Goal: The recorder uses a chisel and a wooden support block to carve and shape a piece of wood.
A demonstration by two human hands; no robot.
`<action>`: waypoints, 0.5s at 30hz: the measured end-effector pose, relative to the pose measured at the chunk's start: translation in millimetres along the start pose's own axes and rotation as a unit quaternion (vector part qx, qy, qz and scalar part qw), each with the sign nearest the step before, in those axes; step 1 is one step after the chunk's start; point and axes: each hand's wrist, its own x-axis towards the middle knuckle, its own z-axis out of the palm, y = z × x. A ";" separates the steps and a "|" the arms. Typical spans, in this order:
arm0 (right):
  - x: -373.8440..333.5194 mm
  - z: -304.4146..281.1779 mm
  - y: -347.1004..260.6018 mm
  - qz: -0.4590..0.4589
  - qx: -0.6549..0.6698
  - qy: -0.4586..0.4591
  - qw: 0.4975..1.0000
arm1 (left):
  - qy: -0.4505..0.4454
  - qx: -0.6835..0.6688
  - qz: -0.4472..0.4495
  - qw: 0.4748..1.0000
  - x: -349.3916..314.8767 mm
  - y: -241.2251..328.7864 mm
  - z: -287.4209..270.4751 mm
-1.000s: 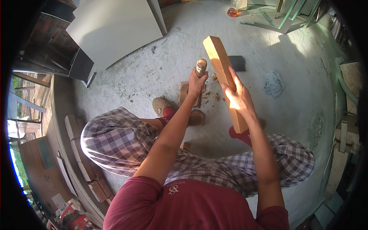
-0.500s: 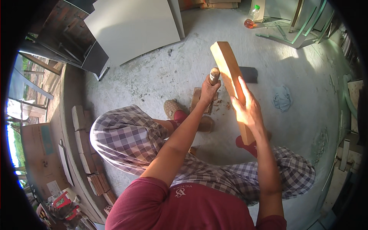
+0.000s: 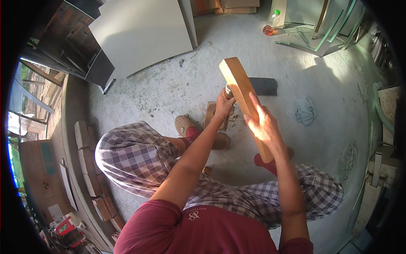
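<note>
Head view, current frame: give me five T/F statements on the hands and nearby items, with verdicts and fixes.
1. The right hand holds a long wooden bar. True.
2. The left hand is empty. False: it grips a handle whose top is partly hidden by the bar.
3. A pale blue cloth lies on the floor, right of the bar. True.
4. The green-capped bottle is at the picture's left edge. False: it is near the top edge, right of centre.
5. A dark flat piece shows behind the bar in this view. True.
</note>
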 end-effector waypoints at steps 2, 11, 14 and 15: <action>-0.9 -1.4 -5.5 0.016 0.004 -0.014 1.000 | -0.014 -0.019 0.002 1.000 -0.8 2.7 -1.3; -3.0 3.1 -9.2 -0.005 -0.011 -0.012 1.000 | -0.036 -0.035 -0.003 0.999 -6.2 13.7 -2.8; 0.4 -4.4 -13.3 0.025 -0.005 -0.049 0.998 | -0.042 -0.041 -0.011 0.998 -6.5 14.7 -5.0; -0.1 -5.1 -15.0 0.033 -0.007 -0.060 0.998 | -0.044 -0.034 -0.020 0.998 -6.6 14.2 -6.2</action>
